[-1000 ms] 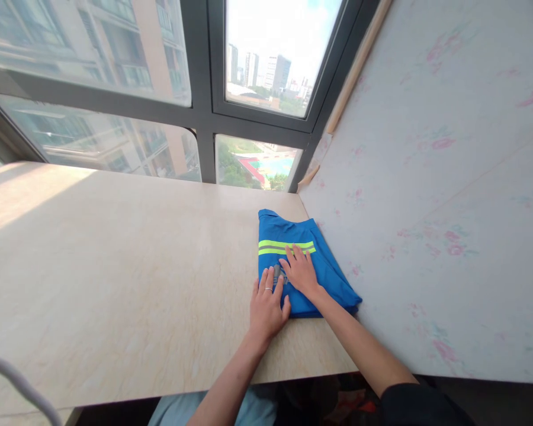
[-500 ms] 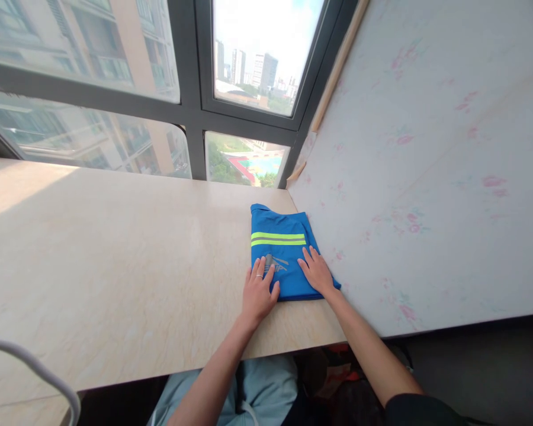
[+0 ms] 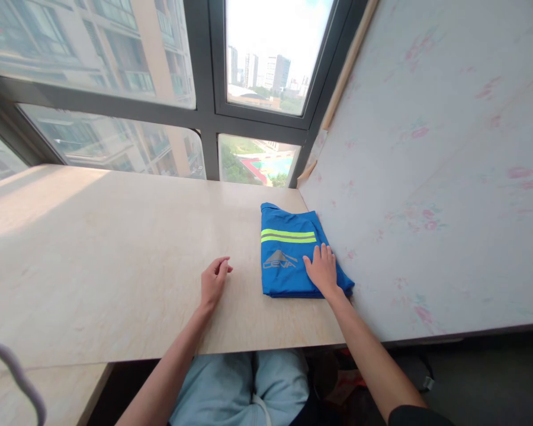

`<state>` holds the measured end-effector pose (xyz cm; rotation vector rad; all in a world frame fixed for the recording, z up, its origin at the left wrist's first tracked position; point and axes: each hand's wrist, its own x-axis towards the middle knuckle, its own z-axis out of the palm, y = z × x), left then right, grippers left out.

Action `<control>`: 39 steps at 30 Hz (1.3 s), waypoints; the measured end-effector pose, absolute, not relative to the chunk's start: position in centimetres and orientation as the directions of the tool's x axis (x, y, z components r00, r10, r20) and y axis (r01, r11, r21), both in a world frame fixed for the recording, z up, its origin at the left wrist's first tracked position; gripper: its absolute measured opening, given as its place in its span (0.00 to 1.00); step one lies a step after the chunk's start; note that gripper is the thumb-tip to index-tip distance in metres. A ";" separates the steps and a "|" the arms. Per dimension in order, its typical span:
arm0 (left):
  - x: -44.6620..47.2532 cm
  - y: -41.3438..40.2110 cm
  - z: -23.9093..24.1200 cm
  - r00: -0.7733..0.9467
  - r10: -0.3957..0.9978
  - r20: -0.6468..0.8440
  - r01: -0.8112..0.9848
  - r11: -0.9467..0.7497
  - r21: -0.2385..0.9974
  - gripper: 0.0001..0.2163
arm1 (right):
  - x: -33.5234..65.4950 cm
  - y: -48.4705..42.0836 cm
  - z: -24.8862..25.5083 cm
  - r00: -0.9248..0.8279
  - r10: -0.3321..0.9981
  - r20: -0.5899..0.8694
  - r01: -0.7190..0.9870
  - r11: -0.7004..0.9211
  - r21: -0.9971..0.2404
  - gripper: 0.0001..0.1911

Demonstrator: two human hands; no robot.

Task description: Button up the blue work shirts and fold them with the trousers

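A folded blue garment (image 3: 288,278) lies on the pale marbled sill. It has a yellow-green reflective band across it and a grey logo with the letters "CEVA". My right hand (image 3: 323,269) rests flat on the garment's right part, fingers stretched out. My left hand (image 3: 214,281) is off the cloth, to its left and just over the sill, with its fingers curled in; nothing shows in it. The garment's lower right corner spreads out past my right wrist, close to the wall.
The sill (image 3: 115,254) stretches far to the left, with sunlight at its left end. A flower-patterned wall (image 3: 426,177) bounds it on the right, and dark window frames (image 3: 208,118) stand behind. A grey cable (image 3: 15,370) curves in at the lower left.
My left hand has come off the garment and moved left, its fingers curling and the logo uncovered. My right hand stays on the cloth. The view has shifted slightly left.
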<state>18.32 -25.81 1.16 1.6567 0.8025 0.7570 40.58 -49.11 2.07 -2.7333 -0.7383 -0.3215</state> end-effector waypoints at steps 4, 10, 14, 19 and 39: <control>16.4 -24.1 1.7 0.351 0.936 0.043 0.200 -0.120 0.972 0.18 | 34.1 -44.3 3.9 0.746 0.507 0.432 0.665 -0.530 -0.527 0.25; 15.1 -26.5 1.7 0.399 0.917 0.025 0.193 -0.111 0.975 0.16 | 23.2 -37.7 3.8 0.489 0.793 0.362 0.565 0.028 -0.825 0.17; 14.3 -27.7 1.9 0.436 0.900 0.016 0.193 -0.111 0.975 0.15 | 21.8 -36.3 1.9 0.454 0.862 0.227 0.532 -0.057 -0.845 0.23; 14.4 -27.5 1.8 0.448 0.894 0.012 0.217 -0.122 0.968 0.14 | 22.2 -36.9 1.1 0.435 0.862 0.260 0.580 -0.048 -0.813 0.22; 14.0 -27.9 1.3 0.535 0.841 0.086 0.195 -0.222 0.955 0.10 | 21.6 -36.7 1.0 0.381 0.859 0.342 0.707 -0.032 -0.707 0.18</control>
